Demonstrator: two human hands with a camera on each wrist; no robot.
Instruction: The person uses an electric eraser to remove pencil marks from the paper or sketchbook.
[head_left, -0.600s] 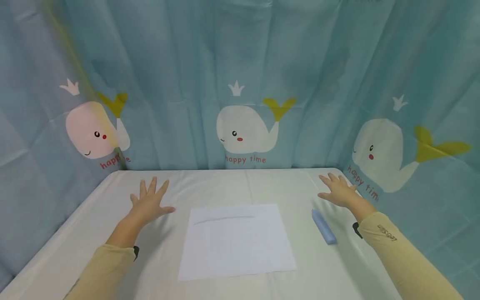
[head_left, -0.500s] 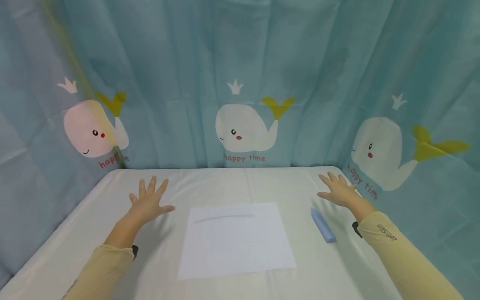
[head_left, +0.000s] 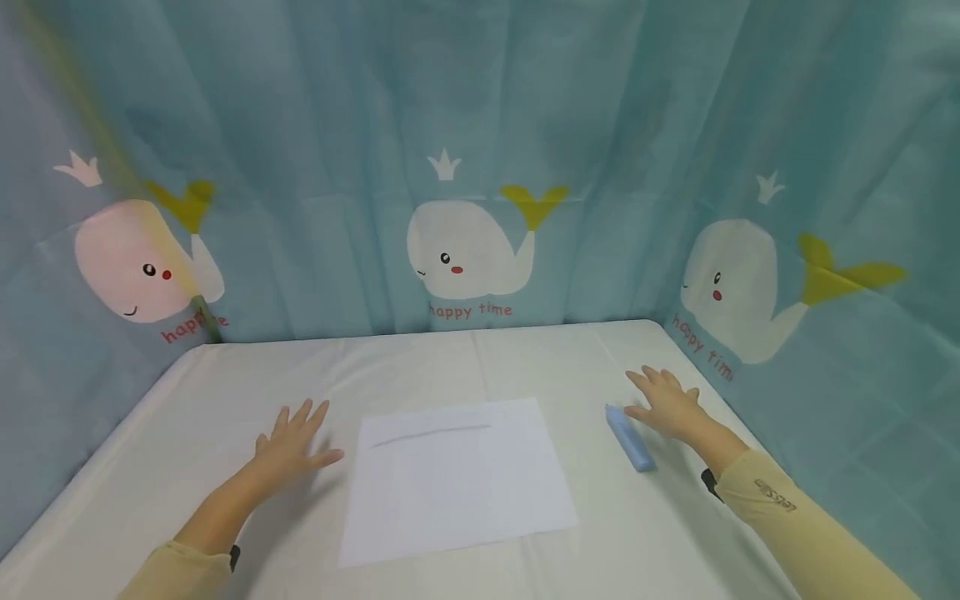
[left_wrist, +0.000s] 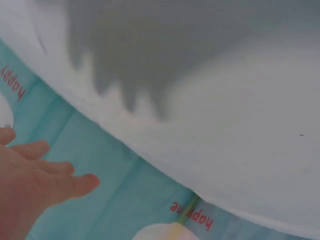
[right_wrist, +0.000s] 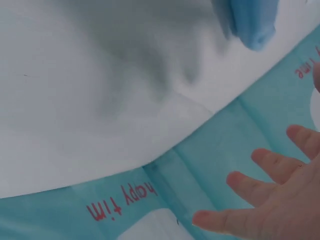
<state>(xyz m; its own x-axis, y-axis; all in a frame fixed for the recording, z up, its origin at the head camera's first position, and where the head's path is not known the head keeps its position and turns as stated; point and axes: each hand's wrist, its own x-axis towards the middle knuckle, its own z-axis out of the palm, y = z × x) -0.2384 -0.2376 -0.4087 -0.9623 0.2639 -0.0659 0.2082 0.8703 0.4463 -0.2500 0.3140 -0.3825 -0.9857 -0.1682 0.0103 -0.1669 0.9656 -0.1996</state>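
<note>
A teal whale-print curtain (head_left: 337, 158) backs a white table (head_left: 420, 362). White paper (head_left: 465, 492) lies between the left hand (head_left: 288, 452) and the right hand (head_left: 666, 407), both holding nothing, fingers spread apart. Just inward of the right hand lies a blue stick (head_left: 632, 443); nearer the left, a grey line (head_left: 431, 433) on the paper.

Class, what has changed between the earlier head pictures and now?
The left hand and right hand have shifted lower in the head view, the right now appearing closer to the blue pen-like stick. Nothing was grasped or released. The stick and the white paper with its drawn line stayed put; only the viewpoint shifted slightly.
</note>
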